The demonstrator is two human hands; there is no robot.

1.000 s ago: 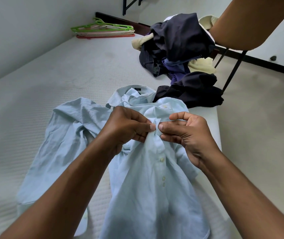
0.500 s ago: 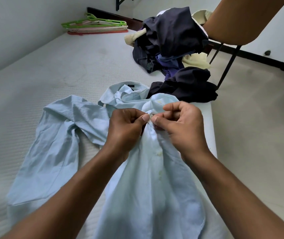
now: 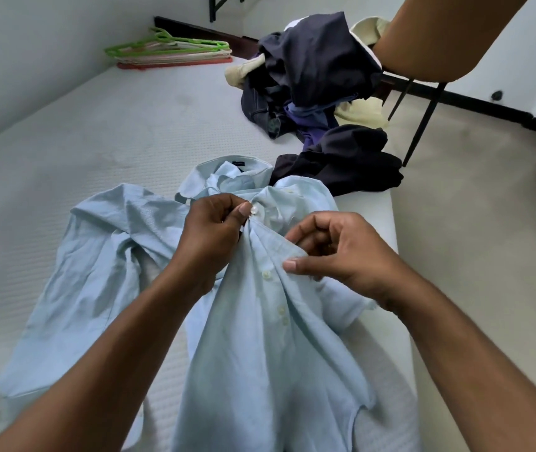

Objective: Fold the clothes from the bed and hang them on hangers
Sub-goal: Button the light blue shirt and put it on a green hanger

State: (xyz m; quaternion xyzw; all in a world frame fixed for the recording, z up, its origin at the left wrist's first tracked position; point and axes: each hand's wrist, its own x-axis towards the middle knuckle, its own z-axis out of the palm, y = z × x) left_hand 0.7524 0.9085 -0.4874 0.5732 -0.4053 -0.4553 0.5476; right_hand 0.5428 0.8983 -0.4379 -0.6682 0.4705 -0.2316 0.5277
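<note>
View from the head camera onto a white bed (image 3: 97,141), where a light-blue shirt (image 3: 260,353) lies front-up near the right edge of the mattress, collar (image 3: 227,171) away from the person and hem toward them. One sleeve (image 3: 80,288) is spread out to the left on the bed cover. A row of white buttons (image 3: 266,274) runs down the middle of the shirt front.

Left hand (image 3: 211,236): fingers curled, thumb and forefinger closed in a pinch on the fabric just beside the top button (image 3: 254,209), below the collar. Right hand (image 3: 338,252): fingers curled, a fold of the shirt front caught between thumb and forefinger, lower and to the right of the left hand. The cloth between the two hands is gathered into ridges and lifted off the bed.

Farther along the bed, a pile of clothes (image 3: 318,70) in dark navy, purple and cream; a separate dark garment (image 3: 341,161) lies at the mattress edge, just beyond the shirt's shoulder. A stack of plastic hangers (image 3: 168,52), green on top, rests at the far end against the wall. A chair (image 3: 439,37) with a brown back and black legs stands on the pale floor (image 3: 471,256) beside the bed
</note>
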